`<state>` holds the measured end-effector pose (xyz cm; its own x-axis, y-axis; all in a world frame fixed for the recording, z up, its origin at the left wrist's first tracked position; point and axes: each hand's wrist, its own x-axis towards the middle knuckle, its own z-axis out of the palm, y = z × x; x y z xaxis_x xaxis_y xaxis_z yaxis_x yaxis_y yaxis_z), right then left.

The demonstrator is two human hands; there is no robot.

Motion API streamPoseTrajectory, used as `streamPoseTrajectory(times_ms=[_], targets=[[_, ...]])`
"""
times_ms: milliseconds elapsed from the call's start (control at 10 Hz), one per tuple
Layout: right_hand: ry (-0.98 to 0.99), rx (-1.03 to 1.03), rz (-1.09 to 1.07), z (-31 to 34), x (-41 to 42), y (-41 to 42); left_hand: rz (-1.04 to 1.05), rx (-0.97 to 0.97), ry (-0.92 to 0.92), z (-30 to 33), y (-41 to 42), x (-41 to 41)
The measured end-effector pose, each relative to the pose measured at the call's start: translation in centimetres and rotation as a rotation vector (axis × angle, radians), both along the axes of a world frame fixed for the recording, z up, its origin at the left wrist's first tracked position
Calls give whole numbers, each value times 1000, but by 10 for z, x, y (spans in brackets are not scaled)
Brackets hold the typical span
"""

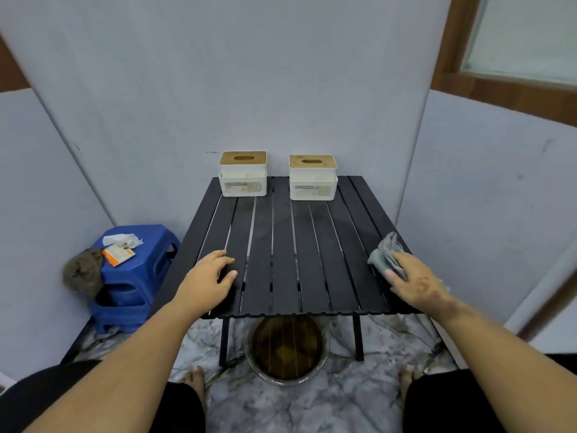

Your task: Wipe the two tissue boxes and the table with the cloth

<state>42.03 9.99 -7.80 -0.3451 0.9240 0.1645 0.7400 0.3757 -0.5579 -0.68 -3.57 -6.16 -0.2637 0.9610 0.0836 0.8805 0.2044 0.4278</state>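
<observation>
Head view showed the right hand (415,281) pressing a crumpled grey cloth (386,253) on the black slatted table (290,260); the left hand (212,275) rested relaxed. Two white wooden-lidded tissue boxes (243,174) (313,177) stood at the far edge.

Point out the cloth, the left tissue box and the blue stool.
cloth (384,251): head view, bunched grey middle.
left tissue box (243,185): head view, white front.
blue stool (146,245): head view, bare seat top.
</observation>
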Motion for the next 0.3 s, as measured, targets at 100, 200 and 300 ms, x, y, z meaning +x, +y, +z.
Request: streamPoseTrajectory(times_ms=[100, 200, 300], targets=[[-66, -54, -31, -8, 3, -2, 6, 15, -18, 7, -3, 13], [-82, 9, -86, -3, 1, -2, 0, -7, -24, 12, -5, 18], [-69, 119, -230, 11, 1, -15, -10, 12, -35, 16, -11, 29]])
